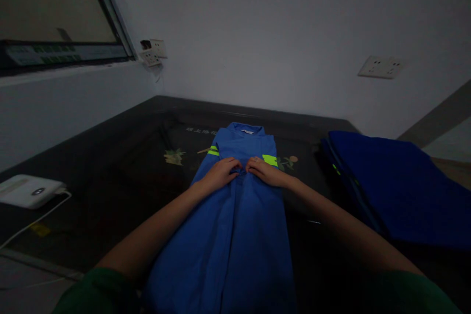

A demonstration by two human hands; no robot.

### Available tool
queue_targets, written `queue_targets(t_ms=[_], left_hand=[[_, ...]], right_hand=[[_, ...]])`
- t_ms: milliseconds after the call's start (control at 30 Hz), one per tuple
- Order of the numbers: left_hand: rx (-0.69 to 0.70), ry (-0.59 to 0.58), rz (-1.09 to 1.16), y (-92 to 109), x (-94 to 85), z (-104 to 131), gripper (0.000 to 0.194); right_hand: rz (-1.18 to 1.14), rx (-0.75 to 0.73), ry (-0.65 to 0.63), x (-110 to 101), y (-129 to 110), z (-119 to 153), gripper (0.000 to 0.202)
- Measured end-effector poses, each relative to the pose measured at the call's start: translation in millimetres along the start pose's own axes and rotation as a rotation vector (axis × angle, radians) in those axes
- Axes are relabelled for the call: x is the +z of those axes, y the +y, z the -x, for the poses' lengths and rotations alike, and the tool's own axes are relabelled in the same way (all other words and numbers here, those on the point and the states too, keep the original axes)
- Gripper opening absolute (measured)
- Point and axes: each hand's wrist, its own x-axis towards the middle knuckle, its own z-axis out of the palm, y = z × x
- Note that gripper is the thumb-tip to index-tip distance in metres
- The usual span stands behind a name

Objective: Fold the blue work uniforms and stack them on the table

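Observation:
A blue work jacket with bright yellow-green stripes lies lengthwise on the dark table, its collar at the far end and its lower part running toward me. My left hand has its fingers curled and pinched on the cloth along the jacket's middle. Close beside it, my right hand pinches the cloth too, just below a yellow-green patch. The fingertips of both hands nearly meet, and the bit of fabric between them is partly hidden.
Folded dark-blue garments are stacked on the right. A white device with a cable lies on the left of the dark table. Behind stands a wall with sockets; a window is at upper left.

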Motion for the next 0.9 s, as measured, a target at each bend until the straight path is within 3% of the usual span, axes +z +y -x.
queue_targets(t_ms=[167,333,567,900], left_hand=[[0.027,0.002,0.073,-7,-11.4,-2,0.021],[0.135,-0.058,-0.097,-7,-18.2,-1,0.039],[0.090,-0.038,-0.323,-7,-17.5,-1,0.018],[0.094,-0.062,-0.503,-8,-14.7,-5,0.020]], right_hand=[[-0.035,-0.007,-0.012,-6,2,4,0.020],[-0.051,0.008,0.016,-5,1,5,0.021],[-0.041,0.011,0.039,-2,1,5,0.019],[-0.047,0.001,0.045,-1,-1,5,0.020]])
